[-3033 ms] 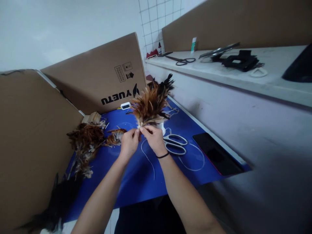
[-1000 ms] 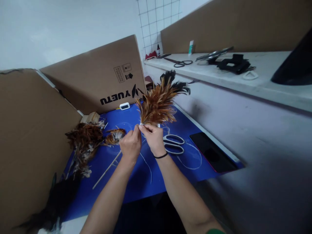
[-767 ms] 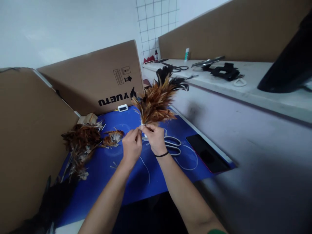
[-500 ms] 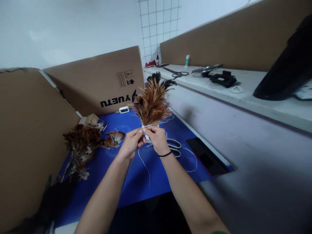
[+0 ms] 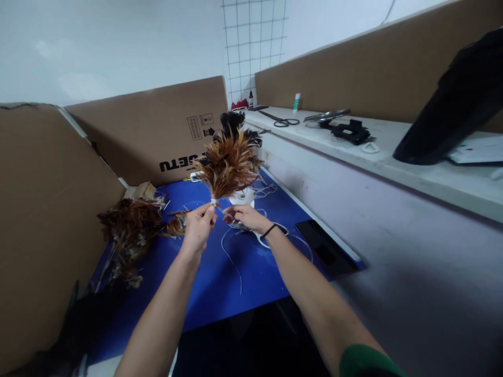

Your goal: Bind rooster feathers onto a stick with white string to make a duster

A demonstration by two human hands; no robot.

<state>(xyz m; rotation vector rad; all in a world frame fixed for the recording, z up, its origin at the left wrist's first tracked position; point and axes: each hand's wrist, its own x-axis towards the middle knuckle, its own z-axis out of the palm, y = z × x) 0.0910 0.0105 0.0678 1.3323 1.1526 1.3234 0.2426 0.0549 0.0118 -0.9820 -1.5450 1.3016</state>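
My left hand (image 5: 197, 229) is closed around the base of a bundle of brown and black feathers (image 5: 228, 165). White binding (image 5: 214, 201) wraps the stem end, just above my thumb. My right hand (image 5: 245, 215) is a little to the right, its fingers pinched on a thin pale cord (image 5: 221, 210) that runs from the binding. Beneath and beyond it sit a white roll (image 5: 242, 197) and pale loops that look like scissor handles (image 5: 262, 240). A loose strand of cord (image 5: 231, 256) curls over the blue tabletop (image 5: 220, 298).
Loose brown feathers (image 5: 131, 225) are heaped at left, with a smaller feather clump (image 5: 175, 225) beside them. A black phone (image 5: 326, 246) lies at right. Cardboard panels (image 5: 157, 125) stand behind and left. The shelf (image 5: 310, 131) carries black scissors (image 5: 281, 120), a glue stick (image 5: 296, 102) and a black clip (image 5: 351, 132).
The feather bundle and my left hand have shifted left. My right hand has come away from the binding to the right, drawing out the cord and uncovering the white roll.
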